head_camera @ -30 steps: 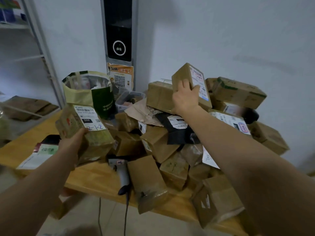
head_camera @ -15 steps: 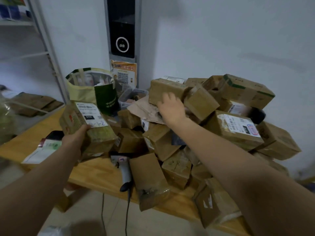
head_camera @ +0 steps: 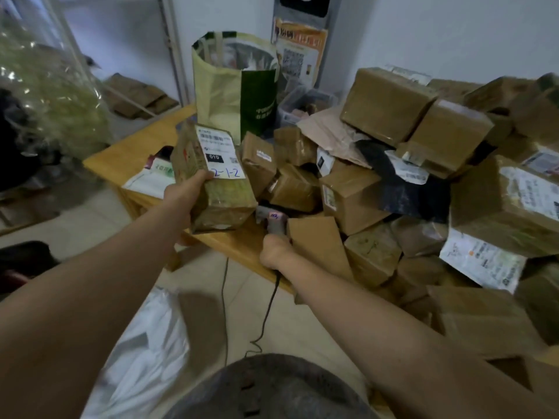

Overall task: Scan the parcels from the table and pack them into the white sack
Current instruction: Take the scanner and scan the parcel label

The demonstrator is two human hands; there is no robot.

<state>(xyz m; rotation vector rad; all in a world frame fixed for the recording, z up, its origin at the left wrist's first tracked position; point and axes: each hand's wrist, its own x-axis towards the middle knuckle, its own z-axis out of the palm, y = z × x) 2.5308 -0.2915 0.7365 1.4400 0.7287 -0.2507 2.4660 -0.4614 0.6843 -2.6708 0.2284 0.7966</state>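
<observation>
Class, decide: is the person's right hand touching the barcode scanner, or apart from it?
Touching. The head view shows the right hand curled round the handle of the barcode scanner, with no gap between them.

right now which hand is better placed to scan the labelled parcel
Right. The right hand grips the scanner at the table edge, its head close beside the parcel. The left hand is occupied holding that parcel, label facing up.
</observation>
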